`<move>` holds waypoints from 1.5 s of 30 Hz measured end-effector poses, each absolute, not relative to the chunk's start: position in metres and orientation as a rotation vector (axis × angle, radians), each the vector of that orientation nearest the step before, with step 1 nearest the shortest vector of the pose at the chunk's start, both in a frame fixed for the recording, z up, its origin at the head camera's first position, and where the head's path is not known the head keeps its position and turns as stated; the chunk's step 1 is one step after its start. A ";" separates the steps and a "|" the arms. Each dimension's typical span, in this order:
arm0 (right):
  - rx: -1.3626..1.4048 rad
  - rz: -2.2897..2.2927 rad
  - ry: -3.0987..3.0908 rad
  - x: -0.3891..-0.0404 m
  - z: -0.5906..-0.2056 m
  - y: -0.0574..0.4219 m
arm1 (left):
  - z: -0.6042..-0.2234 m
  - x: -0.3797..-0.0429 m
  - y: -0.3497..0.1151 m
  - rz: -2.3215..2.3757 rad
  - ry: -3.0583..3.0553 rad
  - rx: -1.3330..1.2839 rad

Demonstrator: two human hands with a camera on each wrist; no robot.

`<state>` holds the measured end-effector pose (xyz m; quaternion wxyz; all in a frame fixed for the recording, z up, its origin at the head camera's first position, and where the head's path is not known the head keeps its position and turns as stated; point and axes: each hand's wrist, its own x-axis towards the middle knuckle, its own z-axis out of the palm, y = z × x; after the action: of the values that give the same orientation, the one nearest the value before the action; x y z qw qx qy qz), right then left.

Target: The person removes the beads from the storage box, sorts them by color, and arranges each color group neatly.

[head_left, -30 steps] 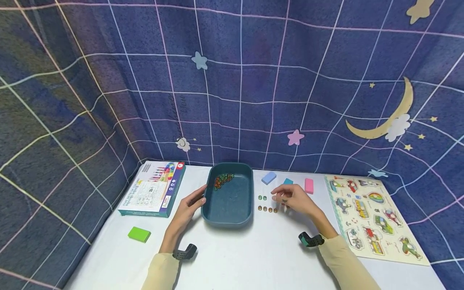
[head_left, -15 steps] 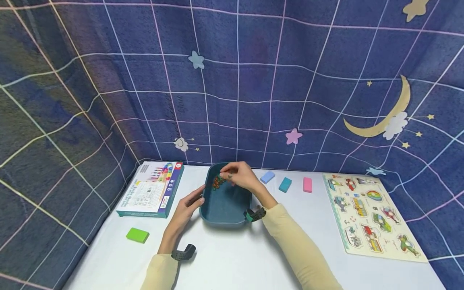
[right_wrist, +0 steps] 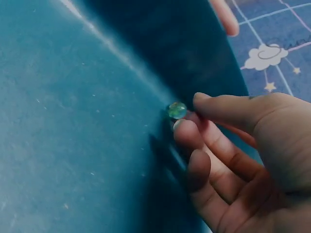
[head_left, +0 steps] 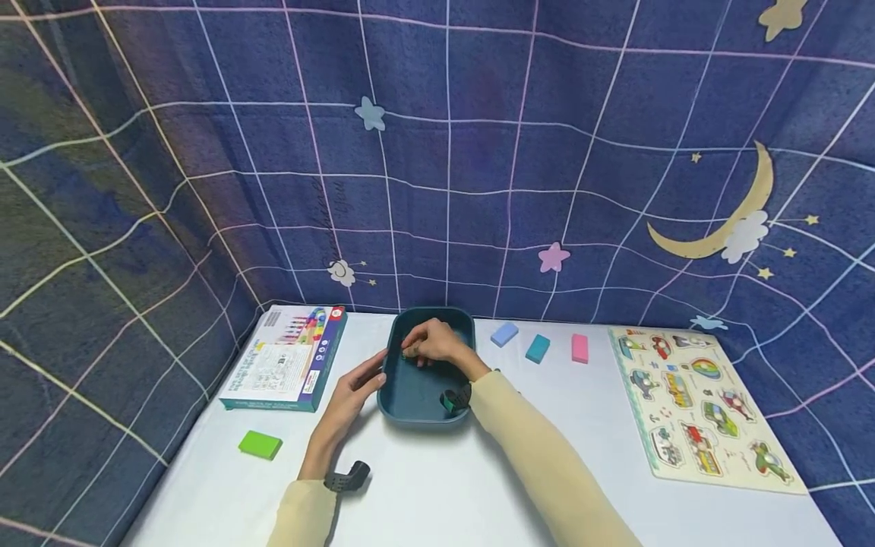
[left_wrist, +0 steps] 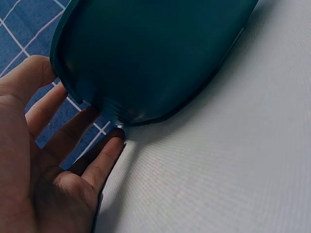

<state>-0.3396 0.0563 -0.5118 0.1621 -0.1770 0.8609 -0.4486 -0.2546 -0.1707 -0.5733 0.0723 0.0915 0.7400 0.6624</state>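
Observation:
A dark teal plastic bin (head_left: 417, 414) stands on the white table. My left hand (head_left: 354, 384) is at its left side, thumb at the rim and the other fingers stretched along the outer wall; the left wrist view shows this hand (left_wrist: 63, 145) holding nothing else. My right hand (head_left: 437, 343) reaches down inside the bin, at its left part, fingers bent. A shiny green glass marble (right_wrist: 177, 110) is right at the thumb and fingertips of the right hand (right_wrist: 233, 145); I cannot tell whether they pinch it. That hand hides most of the marbles in the bin.
A boxed set (head_left: 283, 357) and a green block (head_left: 260, 444) lie left of the bin. Light blue (head_left: 504, 334), teal (head_left: 537, 349) and pink (head_left: 579, 349) blocks lie to its right. A wooden picture puzzle (head_left: 707, 410) is far right. A patterned curtain (head_left: 437, 152) rises behind.
My right hand has moved left from beside the small marbles on the table into the bin, then lower. Its sleeve covers where those marbles lay. My left hand has stayed at the bin.

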 end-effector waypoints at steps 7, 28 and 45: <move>-0.572 -1.181 2.517 -0.341 -0.518 0.052 | -0.571 -0.255 -0.169 1.995 2.224 0.281; -0.643 -1.317 2.508 -0.334 -0.496 0.070 | -0.577 -0.254 -0.170 1.994 2.250 0.288; -0.485 -1.414 2.649 -0.281 -0.509 0.201 | -0.576 -0.253 -0.170 1.997 2.253 0.287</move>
<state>-0.2810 0.2005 -0.5088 0.0501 -0.1592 0.8698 -0.4643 -0.2532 -0.1704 -0.5765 0.0587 0.0946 0.7436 0.6593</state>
